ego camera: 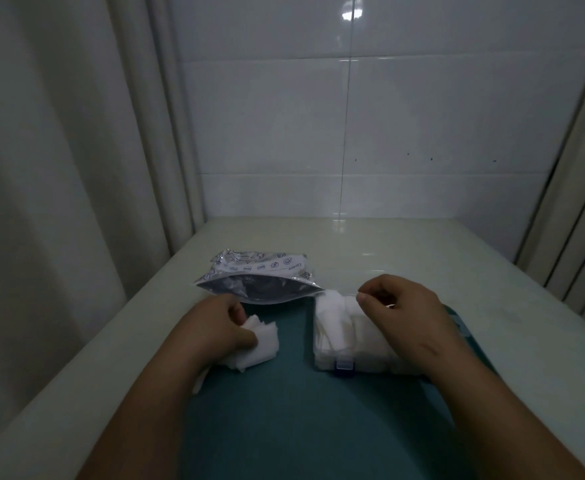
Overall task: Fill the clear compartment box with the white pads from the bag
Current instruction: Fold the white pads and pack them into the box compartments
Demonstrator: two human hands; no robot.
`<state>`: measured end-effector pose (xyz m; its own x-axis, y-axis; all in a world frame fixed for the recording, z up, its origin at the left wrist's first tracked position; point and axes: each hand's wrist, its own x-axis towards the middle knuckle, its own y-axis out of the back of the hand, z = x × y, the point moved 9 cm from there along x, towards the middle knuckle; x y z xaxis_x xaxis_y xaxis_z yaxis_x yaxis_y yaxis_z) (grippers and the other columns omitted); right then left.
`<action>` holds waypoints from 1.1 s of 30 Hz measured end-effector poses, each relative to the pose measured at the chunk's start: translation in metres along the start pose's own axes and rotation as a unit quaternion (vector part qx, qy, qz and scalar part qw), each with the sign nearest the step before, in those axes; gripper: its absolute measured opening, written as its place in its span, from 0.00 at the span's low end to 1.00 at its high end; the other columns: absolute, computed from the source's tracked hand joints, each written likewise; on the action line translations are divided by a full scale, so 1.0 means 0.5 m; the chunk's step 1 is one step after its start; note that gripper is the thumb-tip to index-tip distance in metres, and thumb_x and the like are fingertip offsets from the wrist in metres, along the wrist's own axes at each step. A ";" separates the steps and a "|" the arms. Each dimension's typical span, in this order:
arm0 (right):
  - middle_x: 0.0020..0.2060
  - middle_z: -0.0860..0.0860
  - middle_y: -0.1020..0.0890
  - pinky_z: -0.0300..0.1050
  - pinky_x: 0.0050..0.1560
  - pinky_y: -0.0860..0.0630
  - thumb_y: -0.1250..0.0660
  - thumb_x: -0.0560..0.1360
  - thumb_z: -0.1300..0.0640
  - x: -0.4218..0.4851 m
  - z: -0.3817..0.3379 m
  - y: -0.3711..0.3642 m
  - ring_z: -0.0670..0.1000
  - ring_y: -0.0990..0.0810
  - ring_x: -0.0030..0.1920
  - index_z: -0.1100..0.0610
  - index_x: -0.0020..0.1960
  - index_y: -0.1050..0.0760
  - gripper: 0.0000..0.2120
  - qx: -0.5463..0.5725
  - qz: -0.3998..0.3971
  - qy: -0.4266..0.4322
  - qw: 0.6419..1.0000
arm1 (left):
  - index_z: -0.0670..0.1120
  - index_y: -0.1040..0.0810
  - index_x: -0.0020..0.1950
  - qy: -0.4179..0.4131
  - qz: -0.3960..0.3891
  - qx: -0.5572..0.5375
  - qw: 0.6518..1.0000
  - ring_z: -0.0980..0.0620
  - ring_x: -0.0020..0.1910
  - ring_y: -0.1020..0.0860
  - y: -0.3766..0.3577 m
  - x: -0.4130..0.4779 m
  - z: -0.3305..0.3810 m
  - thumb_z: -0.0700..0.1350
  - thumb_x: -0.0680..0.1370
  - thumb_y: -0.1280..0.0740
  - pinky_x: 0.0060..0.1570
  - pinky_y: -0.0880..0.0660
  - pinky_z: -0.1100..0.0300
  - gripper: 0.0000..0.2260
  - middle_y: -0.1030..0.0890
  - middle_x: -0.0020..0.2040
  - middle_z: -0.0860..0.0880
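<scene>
Teal mat (301,393): one bag (260,271), one box (322,362) (pads (336,313) inside); left fingers (246,336) pinch one stack (263,344); right fingers (370,292) curl, hold unclear.

both forearms bare, coming in from near edge of table, angled inward. left hand (221,323) left of centre, knuckles up, fingers and thumb curled round loose stack of white pads (265,342), wrist low. right hand (402,313) further right, back of hand up, fingers curled under, thumb and forefinger tips pinched close. can't tell what's between them, too dim.
</scene>
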<state>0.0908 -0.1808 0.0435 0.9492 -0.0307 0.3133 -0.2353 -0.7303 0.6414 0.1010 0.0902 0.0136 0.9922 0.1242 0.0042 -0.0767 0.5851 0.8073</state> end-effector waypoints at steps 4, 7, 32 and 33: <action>0.42 0.37 0.21 0.36 0.48 0.29 0.34 0.76 0.49 0.002 0.001 -0.002 0.36 0.24 0.45 0.44 0.48 0.22 0.03 0.006 0.002 -0.001 1.000 | 0.50 0.19 0.42 -0.003 -0.006 -0.039 0.999 0.56 0.37 0.23 0.002 -0.001 0.003 0.44 0.67 0.25 0.33 0.31 0.61 0.06 0.19 0.40 0.52; 0.42 0.39 0.20 0.35 0.44 0.29 0.34 0.76 0.50 0.003 0.000 -0.003 0.37 0.23 0.45 0.45 0.46 0.21 0.03 0.017 0.004 0.001 1.000 | 0.46 0.18 0.40 -0.003 0.009 -0.125 0.992 0.52 0.36 0.23 0.008 -0.003 0.003 0.43 0.69 0.25 0.37 0.30 0.60 0.04 0.18 0.38 0.47; 0.40 0.49 0.19 0.39 0.38 0.20 0.28 0.72 0.58 -0.003 -0.017 0.003 0.48 0.19 0.40 0.50 0.47 0.23 0.06 0.187 0.004 -0.012 0.982 | 0.41 0.25 0.55 -0.069 -0.082 -0.453 0.885 0.45 0.46 0.18 -0.107 -0.005 0.188 0.32 0.75 0.32 0.42 0.20 0.58 0.11 0.18 0.50 0.37; 0.39 0.48 0.19 0.41 0.39 0.20 0.28 0.72 0.58 -0.002 -0.015 0.003 0.48 0.19 0.40 0.50 0.46 0.23 0.06 0.168 0.013 -0.011 0.986 | 0.44 0.24 0.56 -0.066 -0.074 -0.466 0.879 0.45 0.48 0.18 -0.112 -0.008 0.184 0.34 0.75 0.31 0.44 0.20 0.56 0.11 0.18 0.51 0.39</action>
<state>0.0879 -0.1768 0.0493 0.9489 -0.0657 0.3086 -0.1817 -0.9135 0.3641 0.1105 -0.0170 0.0227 0.9960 -0.0676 0.0585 0.0694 0.9971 -0.0298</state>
